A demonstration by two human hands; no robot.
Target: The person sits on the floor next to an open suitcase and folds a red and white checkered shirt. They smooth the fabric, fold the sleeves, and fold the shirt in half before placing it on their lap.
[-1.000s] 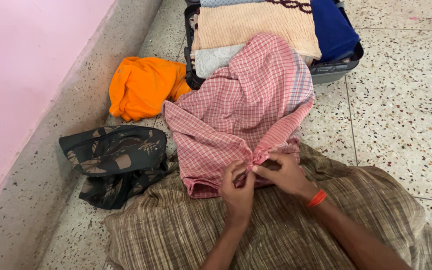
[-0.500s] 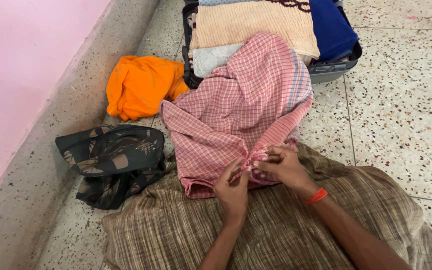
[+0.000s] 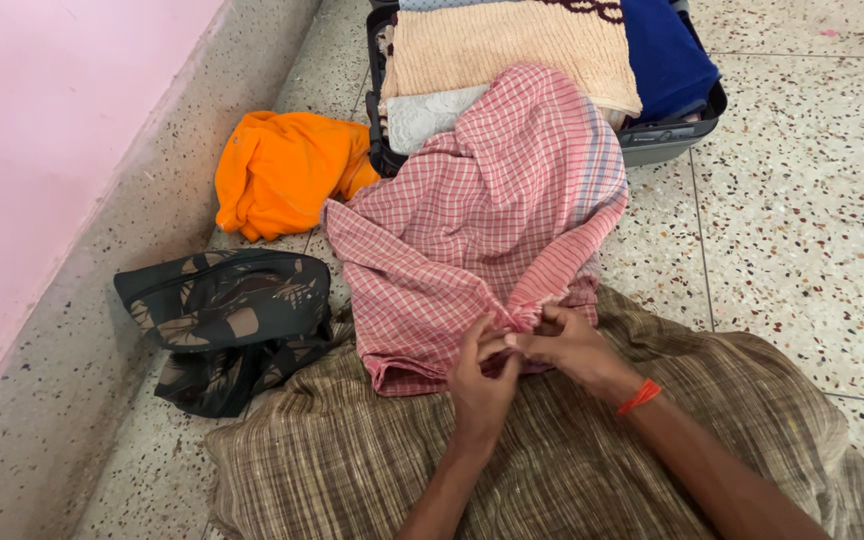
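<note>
Both of my hands meet at lower centre: left hand (image 3: 480,372) and right hand (image 3: 564,345) curl closed, pinching a gathered corner of the pink checked cloth (image 3: 492,220), which lies rumpled mid-frame, spilling from the open suitcase (image 3: 667,140) onto my lap.

Speckled floor (image 3: 802,230) bears suitcase (image 3: 667,140), orange cloth (image 3: 287,170) (crumpled), camouflage bag (image 3: 227,310).

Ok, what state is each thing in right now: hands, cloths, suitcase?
Left hand: shut, pinching the gathered edge of the pink checked cloth.
Right hand: shut on that same edge.
Pink checked cloth: rumpled, draped over the suitcase rim.
Grey suitcase: open, holding folded fabrics.
Orange cloth: crumpled on the floor.
Camouflage bag: lying flat, zipped.
</note>
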